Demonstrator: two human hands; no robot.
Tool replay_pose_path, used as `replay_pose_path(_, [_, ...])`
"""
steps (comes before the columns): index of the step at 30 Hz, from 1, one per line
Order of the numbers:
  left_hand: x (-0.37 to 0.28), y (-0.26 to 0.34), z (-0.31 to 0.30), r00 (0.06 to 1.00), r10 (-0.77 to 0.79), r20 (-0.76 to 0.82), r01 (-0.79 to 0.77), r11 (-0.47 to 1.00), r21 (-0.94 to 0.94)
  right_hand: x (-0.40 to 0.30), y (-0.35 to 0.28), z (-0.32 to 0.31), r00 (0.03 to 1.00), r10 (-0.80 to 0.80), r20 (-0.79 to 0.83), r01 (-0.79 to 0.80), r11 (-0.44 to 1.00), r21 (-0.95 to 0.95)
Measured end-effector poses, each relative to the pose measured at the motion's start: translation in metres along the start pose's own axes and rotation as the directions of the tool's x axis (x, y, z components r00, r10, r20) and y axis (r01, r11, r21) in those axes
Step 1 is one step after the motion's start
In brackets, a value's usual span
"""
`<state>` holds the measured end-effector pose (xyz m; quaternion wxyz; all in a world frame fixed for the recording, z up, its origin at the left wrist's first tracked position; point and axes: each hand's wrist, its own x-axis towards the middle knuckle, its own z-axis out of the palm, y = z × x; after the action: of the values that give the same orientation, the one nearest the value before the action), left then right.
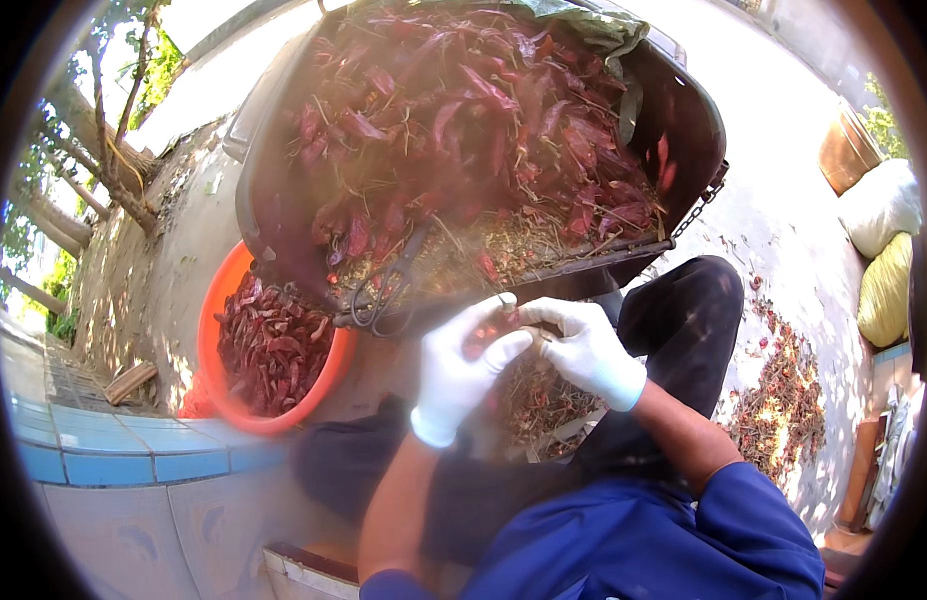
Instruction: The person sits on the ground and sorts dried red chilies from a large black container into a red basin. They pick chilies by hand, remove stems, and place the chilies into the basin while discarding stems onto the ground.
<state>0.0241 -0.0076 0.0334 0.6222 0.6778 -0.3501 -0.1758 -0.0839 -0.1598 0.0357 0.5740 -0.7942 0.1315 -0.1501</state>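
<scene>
Both hands wear white gloves and meet just below the near edge of a dark bin [703,112] heaped with dried red chili peppers [448,112]. My left hand [467,360] curls its thumb and fingers around a reddish pepper, partly hidden and blurred. My right hand [583,345] pinches the stem end of it between thumb and fingertips. Dark-handled scissors [388,292] rest at the bin's near lip, on bits of stem and seed. To the left, an orange plastic tub [212,330] holds many dark red dried peppers [276,345].
Stems and scraps [553,405] lie between my legs, with another scrap pile [782,397] on the ground at right. A chain [696,214] hangs at the bin's right corner. A blue tiled ledge [107,450] runs at left. Filled sacks [883,210] stand far right.
</scene>
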Motion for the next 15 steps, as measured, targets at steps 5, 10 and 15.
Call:
replay_pose_path(5, [-0.003, -0.001, -0.003, 0.987, 0.157, -0.036, -0.136, 0.935, 0.328, -0.001, 0.002, 0.003, 0.961, -0.274, -0.028, 0.240, 0.882, -0.405])
replay_pose_path(10, [-0.005, -0.009, -0.003, 0.927, 0.372, 0.057, -0.334, 0.743, 0.580, -0.003, -0.020, -0.008, 0.990, -0.074, 0.121, 0.104, 0.958, -0.267])
replay_pose_path(15, [-0.006, -0.006, 0.000, 0.907, 0.400, 0.136, -0.382, 0.639, 0.668, -0.002, -0.002, 0.004, 0.980, -0.193, 0.039, 0.189, 0.870, -0.456])
